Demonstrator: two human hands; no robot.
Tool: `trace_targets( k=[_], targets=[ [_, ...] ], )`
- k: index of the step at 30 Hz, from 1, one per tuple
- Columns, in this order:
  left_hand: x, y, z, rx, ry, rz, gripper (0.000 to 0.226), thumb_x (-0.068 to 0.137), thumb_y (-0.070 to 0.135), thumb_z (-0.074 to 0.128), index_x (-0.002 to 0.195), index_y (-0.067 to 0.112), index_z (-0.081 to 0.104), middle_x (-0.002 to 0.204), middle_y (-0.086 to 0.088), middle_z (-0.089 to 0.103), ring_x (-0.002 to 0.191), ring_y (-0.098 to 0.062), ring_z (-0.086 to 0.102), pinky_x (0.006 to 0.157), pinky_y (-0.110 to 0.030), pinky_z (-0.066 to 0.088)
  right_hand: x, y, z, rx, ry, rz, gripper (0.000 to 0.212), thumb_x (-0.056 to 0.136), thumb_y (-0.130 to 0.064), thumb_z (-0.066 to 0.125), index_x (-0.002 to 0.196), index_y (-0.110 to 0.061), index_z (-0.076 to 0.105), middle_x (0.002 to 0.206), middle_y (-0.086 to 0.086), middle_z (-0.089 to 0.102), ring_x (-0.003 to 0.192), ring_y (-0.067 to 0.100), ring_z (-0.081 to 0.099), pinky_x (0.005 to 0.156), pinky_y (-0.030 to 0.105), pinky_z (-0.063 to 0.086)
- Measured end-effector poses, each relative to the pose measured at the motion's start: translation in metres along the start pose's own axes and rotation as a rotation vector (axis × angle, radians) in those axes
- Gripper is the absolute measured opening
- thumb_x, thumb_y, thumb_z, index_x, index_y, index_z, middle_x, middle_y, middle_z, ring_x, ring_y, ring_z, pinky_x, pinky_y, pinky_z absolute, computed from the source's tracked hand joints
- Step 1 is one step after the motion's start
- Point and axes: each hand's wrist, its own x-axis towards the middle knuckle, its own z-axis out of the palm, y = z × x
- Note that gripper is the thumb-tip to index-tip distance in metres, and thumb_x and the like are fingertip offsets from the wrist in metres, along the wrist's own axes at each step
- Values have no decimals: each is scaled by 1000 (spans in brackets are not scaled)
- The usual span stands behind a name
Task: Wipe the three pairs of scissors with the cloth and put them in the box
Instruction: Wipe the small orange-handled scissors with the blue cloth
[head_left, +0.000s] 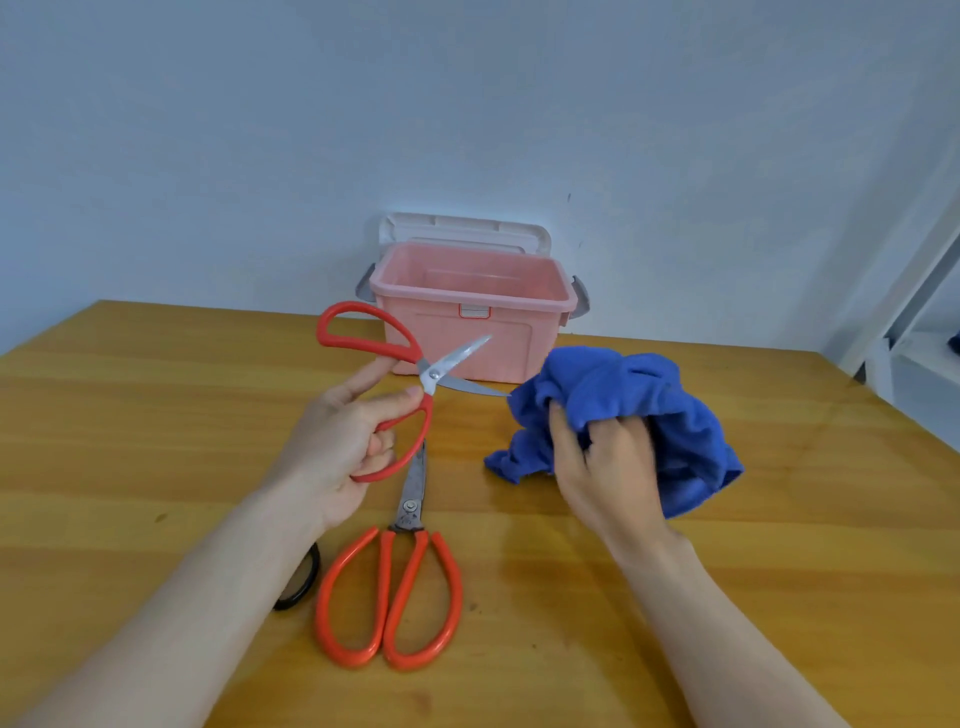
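A glossy wooden table (156, 415) stands against a plain pale wall, with an open pink plastic box (470, 296) at its far edge. Above it the left hand (337, 441) curls its fingers through one red loop of a pair of scissors (415, 374) with steel blades spread, while the right hand (602, 467) grips a bunched, fuzzy blue cloth (634, 395) just beyond the blade tips. Below the left fingers lies a second pair (400, 582) with orange loops and dull blades, its tip hidden behind the held handle, and the left forearm covers all but a black ring (306, 582).
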Motion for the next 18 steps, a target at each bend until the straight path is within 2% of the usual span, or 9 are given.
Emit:
trace_targets(
  k=[3,5,6,8,10,12,14,15,18],
  targets=[
    [-5,-8,12,21,-16,29,55,85,-3,64,132,24,55,57,8,56,37,-4,24,30,-15,20,-3,-13,12,-45,-158,-135,22,92,-21,50,71,-15,55,60,-4,51,56,16,50,50,32,37],
    [-7,-12,17,-35,-29,0,57,85,-5,63,134,22,54,65,3,55,35,-3,24,30,-14,19,-6,-21,19,-104,-237,-193,22,88,-24,48,72,-13,59,63,0,60,58,21,58,51,26,39],
    [-6,-13,17,-82,-34,-35,57,83,-4,63,134,22,55,76,-2,55,34,-2,24,30,-14,18,-7,-23,20,-134,-250,-211,20,86,-22,52,71,-13,61,63,-2,62,58,18,59,52,21,38],
    [-5,-14,16,-170,-61,-113,63,77,1,64,135,23,54,93,-7,56,32,-2,26,29,-13,17,-7,-24,20,-206,-238,-272,12,79,-17,61,67,-14,63,60,-5,61,53,14,58,51,16,34],
    [-5,-14,14,-234,-105,-160,64,75,3,62,136,21,53,85,-1,68,30,-2,29,26,-11,20,-4,-24,18,-281,-201,-324,18,79,-15,57,61,-14,59,52,-5,56,45,13,52,46,17,26],
    [-7,-12,15,-272,-136,-183,61,75,4,61,134,19,55,76,1,70,29,-2,30,25,-11,21,0,-24,15,-334,-164,-330,27,81,-19,46,55,-15,54,46,-5,48,40,11,43,46,17,14],
    [-7,-10,15,-288,-134,-191,58,74,3,60,130,18,58,77,0,70,28,-2,30,25,-10,20,1,-22,15,-348,-136,-326,28,80,-20,43,54,-15,52,45,-5,46,41,10,36,49,15,4],
    [-7,-9,15,-287,-124,-193,57,74,3,60,129,19,59,75,1,69,28,-2,30,25,-10,19,1,-18,16,-344,-120,-319,28,81,-21,44,55,-15,52,46,-4,47,42,10,36,47,15,5],
    [-4,-8,12,-269,-76,-180,57,72,4,62,127,21,60,72,2,69,28,-2,31,25,-10,20,3,-3,15,-320,-94,-248,24,83,-19,52,60,-12,57,50,0,54,44,17,50,41,21,28]
  ],
)
